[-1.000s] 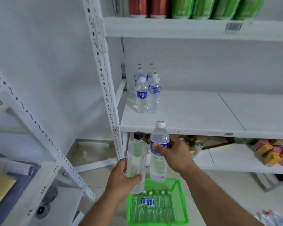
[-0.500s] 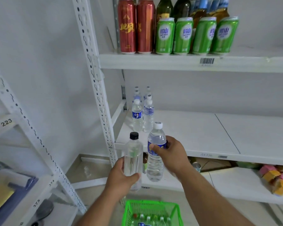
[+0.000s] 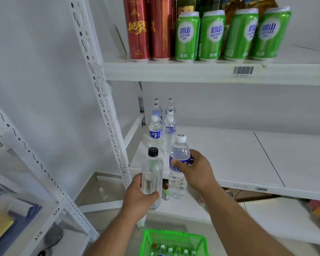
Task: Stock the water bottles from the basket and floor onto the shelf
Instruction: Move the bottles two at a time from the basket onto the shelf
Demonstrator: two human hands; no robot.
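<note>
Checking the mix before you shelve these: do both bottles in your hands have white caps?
No: the bottle in the left hand has a black cap, while the one in the right hand has a white cap.

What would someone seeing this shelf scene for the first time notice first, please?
Most striking are the two bottles held up in front of the middle shelf: the left hand grips a black-capped bottle, the right hand a white-capped, blue-labelled bottle. Above, red cans and green cans line the top shelf's front edge. A green basket with more bottles sits at the bottom.
</note>
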